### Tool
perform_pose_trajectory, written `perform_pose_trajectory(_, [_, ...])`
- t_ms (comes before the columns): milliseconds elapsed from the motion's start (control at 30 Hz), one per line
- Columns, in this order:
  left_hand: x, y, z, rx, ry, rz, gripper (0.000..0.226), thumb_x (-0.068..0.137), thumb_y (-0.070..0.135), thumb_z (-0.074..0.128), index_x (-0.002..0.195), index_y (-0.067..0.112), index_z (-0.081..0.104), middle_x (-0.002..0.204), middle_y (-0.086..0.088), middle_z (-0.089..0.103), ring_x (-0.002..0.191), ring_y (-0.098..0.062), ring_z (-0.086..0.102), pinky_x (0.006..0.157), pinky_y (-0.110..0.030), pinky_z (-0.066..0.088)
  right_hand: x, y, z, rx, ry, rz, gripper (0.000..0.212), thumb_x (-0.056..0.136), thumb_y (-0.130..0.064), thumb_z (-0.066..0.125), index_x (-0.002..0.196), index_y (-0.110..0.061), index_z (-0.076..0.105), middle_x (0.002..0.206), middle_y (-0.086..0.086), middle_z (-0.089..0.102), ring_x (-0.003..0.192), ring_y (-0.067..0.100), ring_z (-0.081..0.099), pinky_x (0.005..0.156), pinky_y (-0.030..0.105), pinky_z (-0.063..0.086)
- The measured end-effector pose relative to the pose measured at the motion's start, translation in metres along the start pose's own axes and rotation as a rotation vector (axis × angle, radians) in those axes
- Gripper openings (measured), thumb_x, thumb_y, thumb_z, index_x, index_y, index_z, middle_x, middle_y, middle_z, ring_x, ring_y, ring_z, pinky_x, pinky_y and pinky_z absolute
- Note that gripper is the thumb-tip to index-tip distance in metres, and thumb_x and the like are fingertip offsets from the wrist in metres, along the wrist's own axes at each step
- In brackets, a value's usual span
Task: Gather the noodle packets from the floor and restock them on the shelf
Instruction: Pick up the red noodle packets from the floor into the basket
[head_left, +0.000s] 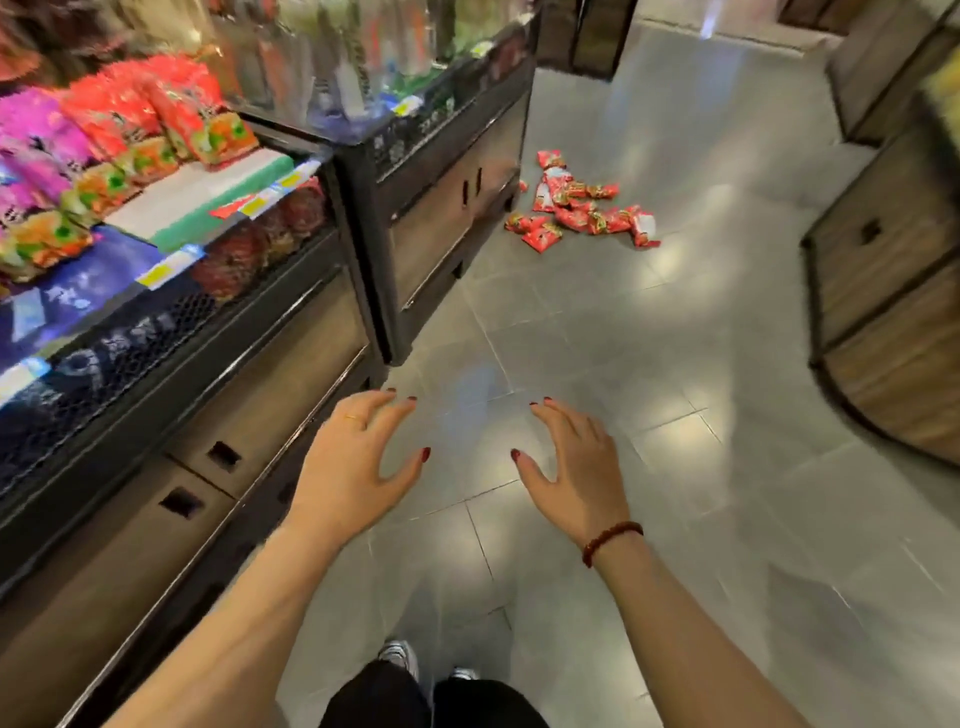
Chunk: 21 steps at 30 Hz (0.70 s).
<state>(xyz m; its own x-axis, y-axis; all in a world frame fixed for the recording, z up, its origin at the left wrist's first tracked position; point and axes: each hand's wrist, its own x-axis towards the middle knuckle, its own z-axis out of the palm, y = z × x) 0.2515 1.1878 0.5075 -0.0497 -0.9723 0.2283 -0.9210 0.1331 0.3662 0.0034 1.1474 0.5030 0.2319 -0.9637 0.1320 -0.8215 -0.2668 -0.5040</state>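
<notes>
Red noodle packets (582, 202) are seen scattered on the grey tiled floor (675, 364) far ahead, beside a dark shelf unit (441, 171). The left hand (353, 462) and right hand (576, 467) are held out near, fingers spread, nothing gripped. Stocked packets (156, 119) are shown at left.

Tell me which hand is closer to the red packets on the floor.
Right. The right hand is almost straight in line with the red packets, though well short of them; the left hand, level with the right, sits further toward the shelf side.
</notes>
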Motion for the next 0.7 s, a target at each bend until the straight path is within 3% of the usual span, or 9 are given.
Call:
perform_pose_trajectory(133, [0.062,0.024,0.028,-0.023,-0.048,0.097,0.059,0.084,0.053,0.051,0.127,0.015,0.061,0.126,-0.011,0.059,0.117,-0.030,0.054,0.097,-0.043,0.047,0.016,0.041,-0.021,0.002,0.113,0.083,0.050,0.082,-0.044,0.053,0.126,-0.019,0.057,0.130,0.000,0.057,0.113,0.015,0.044,0.095,0.025,0.032])
perform_pose_trajectory(367, [0.186,0.040,0.072,-0.031,-0.095,0.186,0.058,0.086,0.043,0.069,0.137,0.021,0.054,0.139,-0.002,0.053,0.131,-0.019,0.040,0.105,-0.030,0.033,0.087,0.101,-0.035,-0.022,0.167,0.232,0.048,0.085,-0.032,0.067,0.130,-0.021,0.054,0.137,-0.003,0.051,0.124,0.020,0.045,0.103,0.032,0.032])
perform_pose_trajectory(467, [0.253,0.032,0.092,-0.051,-0.112,0.227,0.058,0.085,0.042,0.070,0.137,0.019,0.055,0.139,-0.003,0.053,0.132,-0.020,0.041,0.106,-0.030,0.034,0.145,0.122,-0.038,-0.053,0.204,0.243,0.047,0.084,-0.033,0.066,0.128,-0.020,0.055,0.135,-0.003,0.052,0.121,0.020,0.046,0.099,0.026,0.028])
perform_pose_trajectory(567, [0.321,0.021,0.105,-0.045,-0.109,0.261,0.057,0.083,0.040,0.073,0.133,0.016,0.058,0.134,-0.006,0.056,0.128,-0.022,0.045,0.103,-0.027,0.032,0.210,0.139,-0.044,-0.086,0.213,0.237,0.049,0.082,-0.039,0.058,0.127,-0.020,0.056,0.135,-0.003,0.052,0.120,0.021,0.047,0.099,0.030,0.033])
perform_pose_trajectory(700, [0.407,0.010,0.120,-0.063,-0.080,0.351,0.052,0.083,0.039,0.072,0.127,0.012,0.062,0.126,-0.010,0.060,0.121,-0.026,0.052,0.100,-0.030,0.039,0.283,0.163,-0.056,-0.138,0.210,0.257,0.050,0.086,-0.036,0.063,0.131,-0.020,0.053,0.137,-0.003,0.051,0.124,0.020,0.045,0.103,0.031,0.033])
